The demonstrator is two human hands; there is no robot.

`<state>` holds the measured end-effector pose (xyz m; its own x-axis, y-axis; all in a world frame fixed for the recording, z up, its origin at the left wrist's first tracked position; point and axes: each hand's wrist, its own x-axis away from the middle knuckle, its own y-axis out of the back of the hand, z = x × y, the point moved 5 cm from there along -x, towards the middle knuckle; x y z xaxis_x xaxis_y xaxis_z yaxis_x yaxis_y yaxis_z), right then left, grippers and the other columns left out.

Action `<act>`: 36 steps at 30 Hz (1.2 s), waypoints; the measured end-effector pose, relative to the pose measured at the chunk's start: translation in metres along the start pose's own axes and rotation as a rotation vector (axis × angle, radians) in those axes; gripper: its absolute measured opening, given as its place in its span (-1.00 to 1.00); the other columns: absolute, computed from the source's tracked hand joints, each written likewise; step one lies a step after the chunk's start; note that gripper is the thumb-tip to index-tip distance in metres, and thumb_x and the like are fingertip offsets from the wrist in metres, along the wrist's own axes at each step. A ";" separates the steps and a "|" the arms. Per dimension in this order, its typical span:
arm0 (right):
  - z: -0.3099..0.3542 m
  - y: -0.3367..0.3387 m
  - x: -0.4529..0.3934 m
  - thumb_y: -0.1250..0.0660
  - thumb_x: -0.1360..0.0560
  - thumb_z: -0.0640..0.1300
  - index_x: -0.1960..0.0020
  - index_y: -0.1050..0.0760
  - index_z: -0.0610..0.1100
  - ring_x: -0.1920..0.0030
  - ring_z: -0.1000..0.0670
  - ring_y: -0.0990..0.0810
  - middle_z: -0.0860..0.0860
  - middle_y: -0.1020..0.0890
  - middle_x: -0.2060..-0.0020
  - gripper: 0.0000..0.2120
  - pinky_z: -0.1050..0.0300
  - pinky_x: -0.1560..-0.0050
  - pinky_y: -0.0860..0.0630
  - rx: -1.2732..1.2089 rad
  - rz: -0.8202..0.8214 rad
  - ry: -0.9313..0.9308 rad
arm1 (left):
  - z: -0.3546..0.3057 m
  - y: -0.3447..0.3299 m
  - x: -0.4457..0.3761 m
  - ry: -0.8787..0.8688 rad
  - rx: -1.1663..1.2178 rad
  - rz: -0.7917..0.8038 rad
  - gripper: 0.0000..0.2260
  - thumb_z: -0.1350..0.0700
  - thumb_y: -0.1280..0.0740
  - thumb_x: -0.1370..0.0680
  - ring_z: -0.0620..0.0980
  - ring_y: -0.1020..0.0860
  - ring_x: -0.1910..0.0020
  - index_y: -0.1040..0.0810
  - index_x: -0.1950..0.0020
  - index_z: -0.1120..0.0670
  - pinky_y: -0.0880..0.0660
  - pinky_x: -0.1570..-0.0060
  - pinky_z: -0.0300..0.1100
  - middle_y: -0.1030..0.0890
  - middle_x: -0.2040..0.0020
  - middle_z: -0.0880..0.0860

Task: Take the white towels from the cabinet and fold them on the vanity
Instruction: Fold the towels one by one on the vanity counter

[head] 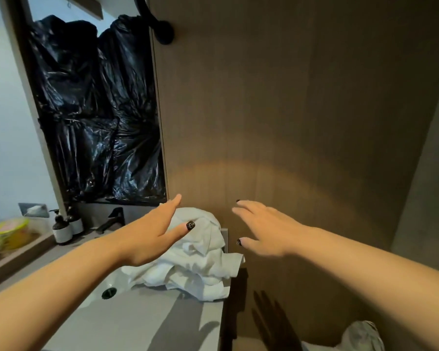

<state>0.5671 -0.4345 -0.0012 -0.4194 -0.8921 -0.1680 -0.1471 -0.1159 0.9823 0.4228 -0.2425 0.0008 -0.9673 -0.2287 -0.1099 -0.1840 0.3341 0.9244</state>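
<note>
- A brown panelled cabinet [289, 110] fills the background, its door closed.
- A grey tabletop [137, 323] holds a rumpled heap of white towels [200, 259] at its far right corner (beside a sink drain [109, 292]).
- Left hand [152, 234] hovers above the heap, fingers straight, holding nothing.
- Right hand [266, 229] reaches toward the cabinet, fingers spread, empty.

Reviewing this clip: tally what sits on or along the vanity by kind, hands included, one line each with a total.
White towels, one crumpled heap, separate pieces cannot be told: 1
Dark pump bottles: 2
Black faucet: 1
Sink drain: 1
Yellow container, blurred: 1
Hands, left hand and right hand, both open, holding nothing: 2
Total: 8
</note>
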 end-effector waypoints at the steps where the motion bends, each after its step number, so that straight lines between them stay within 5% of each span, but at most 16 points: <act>1: -0.007 -0.005 -0.011 -0.20 -0.59 0.13 -0.60 0.01 -0.04 -0.57 -0.06 -0.01 -0.01 0.00 -0.59 -0.30 0.04 -0.50 -0.10 0.003 0.021 0.003 | 0.006 0.001 -0.010 0.014 -0.017 -0.004 -0.20 -0.45 0.00 -0.52 -0.21 -0.01 -0.57 0.25 -0.61 -0.12 0.01 -0.52 -0.22 0.11 -0.60 -0.20; 11: -0.033 -0.011 -0.112 -0.23 -0.59 0.06 -0.57 -0.05 -0.08 -0.53 -0.14 -0.16 -0.05 0.04 -0.59 -0.35 -0.04 -0.44 -0.30 0.139 0.098 0.085 | 0.059 0.027 -0.077 0.055 -0.017 -0.079 -0.22 -0.33 -0.08 -0.58 -0.17 0.02 -0.57 0.24 -0.61 -0.03 0.06 -0.40 -0.33 0.11 -0.62 -0.11; 17: -0.008 -0.044 -0.170 -0.23 -0.59 0.05 -0.57 -0.07 -0.08 -0.48 -0.14 -0.24 -0.04 -0.05 -0.57 -0.37 -0.06 -0.40 -0.35 0.101 0.128 0.092 | 0.121 0.016 -0.103 0.075 0.016 -0.006 -0.18 -0.33 -0.16 -0.57 -0.09 -0.22 -0.52 0.27 -0.61 -0.09 -0.21 -0.43 -0.20 0.02 -0.63 -0.11; 20: -0.002 -0.065 -0.196 -0.22 -0.61 0.03 -0.56 -0.09 -0.08 -0.40 -0.15 -0.36 -0.05 -0.21 -0.51 -0.40 -0.07 -0.31 -0.42 0.101 0.172 0.057 | 0.157 0.014 -0.127 0.067 0.061 0.014 -0.17 -0.30 -0.19 -0.57 -0.10 -0.04 -0.59 0.28 -0.60 -0.09 -0.11 -0.53 -0.11 0.08 -0.62 -0.13; 26: -0.016 -0.097 -0.234 -0.23 -0.59 -0.01 -0.51 -0.16 -0.08 -0.24 -0.18 -0.49 -0.10 -0.42 -0.34 -0.46 -0.11 -0.14 -0.51 0.095 0.313 -0.149 | 0.224 -0.006 -0.188 -0.015 0.179 0.114 -0.13 -0.29 -0.27 -0.54 -0.17 -0.30 -0.43 0.29 -0.59 -0.15 -0.30 -0.30 -0.35 -0.04 -0.61 -0.15; 30: -0.025 -0.120 -0.254 -0.23 -0.59 -0.01 -0.44 -0.24 -0.13 -0.23 -0.20 -0.49 -0.12 -0.44 -0.31 -0.53 -0.13 -0.13 -0.51 0.004 0.365 -0.341 | 0.235 -0.027 -0.228 -0.129 0.223 0.198 -0.17 -0.18 -0.34 -0.56 -0.05 -0.28 -0.50 0.22 -0.57 -0.22 -0.24 -0.40 -0.24 -0.02 -0.58 -0.19; 36: -0.025 -0.168 -0.261 -0.38 -0.53 -0.04 -0.34 -0.39 -0.18 -0.22 -0.17 -0.50 -0.14 -0.49 -0.24 -0.55 0.03 -0.12 -0.48 -0.360 0.253 -0.652 | 0.219 -0.063 -0.252 -0.207 0.268 0.350 -0.10 -0.08 -0.35 -0.59 0.02 -0.12 -0.58 0.31 -0.60 0.02 -0.18 -0.51 -0.12 -0.02 -0.63 0.03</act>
<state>0.7236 -0.1933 -0.1200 -0.8585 -0.4873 0.1596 0.2762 -0.1771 0.9446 0.6403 -0.0055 -0.1102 -0.9886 0.1166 0.0951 0.1459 0.5887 0.7951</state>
